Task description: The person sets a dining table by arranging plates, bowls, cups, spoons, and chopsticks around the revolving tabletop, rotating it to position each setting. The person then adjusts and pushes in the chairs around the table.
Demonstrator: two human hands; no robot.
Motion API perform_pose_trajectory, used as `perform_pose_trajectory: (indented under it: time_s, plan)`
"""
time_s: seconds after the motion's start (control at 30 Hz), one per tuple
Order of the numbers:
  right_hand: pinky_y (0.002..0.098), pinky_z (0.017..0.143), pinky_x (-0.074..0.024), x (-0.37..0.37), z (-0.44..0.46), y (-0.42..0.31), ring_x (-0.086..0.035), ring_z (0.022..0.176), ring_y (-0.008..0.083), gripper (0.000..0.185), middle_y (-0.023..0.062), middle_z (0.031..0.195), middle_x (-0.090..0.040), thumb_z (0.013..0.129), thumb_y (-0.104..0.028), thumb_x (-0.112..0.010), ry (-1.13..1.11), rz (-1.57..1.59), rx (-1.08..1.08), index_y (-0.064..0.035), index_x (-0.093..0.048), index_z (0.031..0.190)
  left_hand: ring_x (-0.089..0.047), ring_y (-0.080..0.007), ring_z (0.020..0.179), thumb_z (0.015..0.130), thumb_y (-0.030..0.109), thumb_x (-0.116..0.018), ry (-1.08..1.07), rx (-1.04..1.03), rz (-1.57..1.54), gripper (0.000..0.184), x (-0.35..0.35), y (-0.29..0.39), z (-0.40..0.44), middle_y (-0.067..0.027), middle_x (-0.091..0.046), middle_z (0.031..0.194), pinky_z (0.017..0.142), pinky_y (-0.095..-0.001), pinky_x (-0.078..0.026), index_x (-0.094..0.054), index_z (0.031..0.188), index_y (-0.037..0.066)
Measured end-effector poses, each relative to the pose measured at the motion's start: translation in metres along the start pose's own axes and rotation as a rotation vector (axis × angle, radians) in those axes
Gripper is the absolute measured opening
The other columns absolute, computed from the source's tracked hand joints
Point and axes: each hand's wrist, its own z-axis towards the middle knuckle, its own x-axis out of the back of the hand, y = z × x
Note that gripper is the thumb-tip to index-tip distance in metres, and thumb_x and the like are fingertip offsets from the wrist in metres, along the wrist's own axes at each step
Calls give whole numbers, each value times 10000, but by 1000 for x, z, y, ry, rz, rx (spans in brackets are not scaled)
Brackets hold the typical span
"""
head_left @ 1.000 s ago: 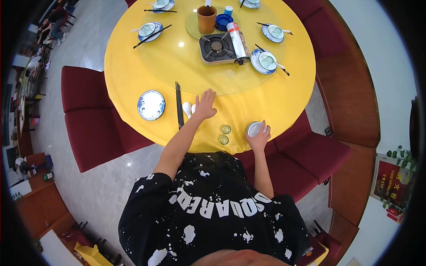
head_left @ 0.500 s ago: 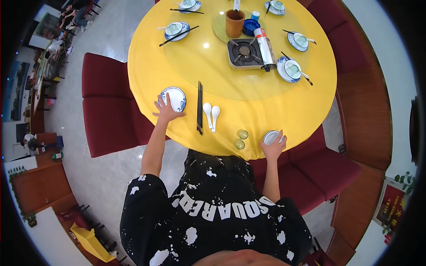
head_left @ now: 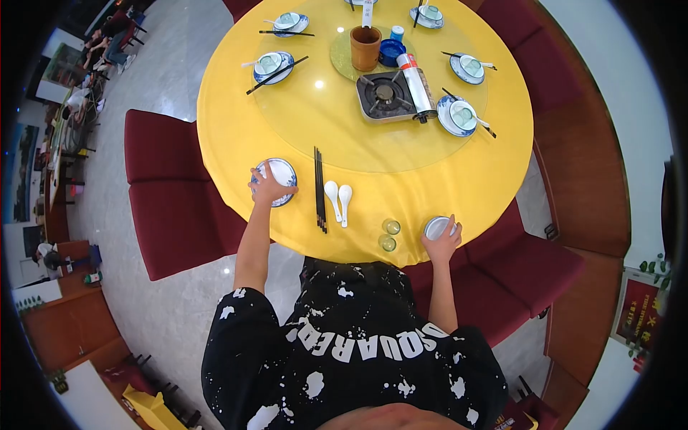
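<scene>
Swung left since a second ago, the left hand (head_left: 269,188) spreads over a round white blue-patterned plate (head_left: 286,172); whether it grips, I cannot tell. Next come slim black chopsticks (head_left: 319,190), two white spoons (head_left: 345,193) and two small greenish glasses (head_left: 388,244); the right hand (head_left: 442,245) clasps a round white bowl (head_left: 435,228) on the yellow tablecloth (head_left: 236,122).

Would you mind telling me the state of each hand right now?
Left hand: open, fingers spread over the blue-and-white plate; whether it grips cannot be told.
Right hand: curled around the bowl, holding its side.
</scene>
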Motion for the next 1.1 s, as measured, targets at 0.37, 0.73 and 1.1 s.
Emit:
perform_pose_trajectory:
  time_s: [0.37, 0.73, 1.1]
  plan:
    - [580, 1081, -324, -3, 5, -2, -275, 1312, 496, 1066, 254, 1502, -194, 643, -344, -779, -35, -3, -23, -126, -233, 1532, -135, -534, 1444, 480, 647, -861, -51, -43, -148, 1473, 10, -12, 24, -359, -30, 1563, 1147, -617, -161, -28, 1576, 123]
    - [387, 949, -499, -57, 10, -217, -552, 1215, 306, 618, 204, 1312, -566, 902, -281, -667, -507, 987, 140, 10, -442, 1399, -244, -509, 1401, 507, 582, -872, -36, -126, -222, 1365, 10, -25, 22, -292, -160, 1540, 1127, -573, -280, -121, 1562, 151]
    - [418, 685, -533, -187, 4, -369, -674, 752, 324, 335, 198, 854, -687, 908, -291, -522, -741, 655, 134, 13, -656, 948, -227, -552, 1380, 509, 598, -872, 4, -165, -58, 1270, 18, 3, -12, -202, -128, 1584, 1018, -708, -320, -226, 1536, 224]
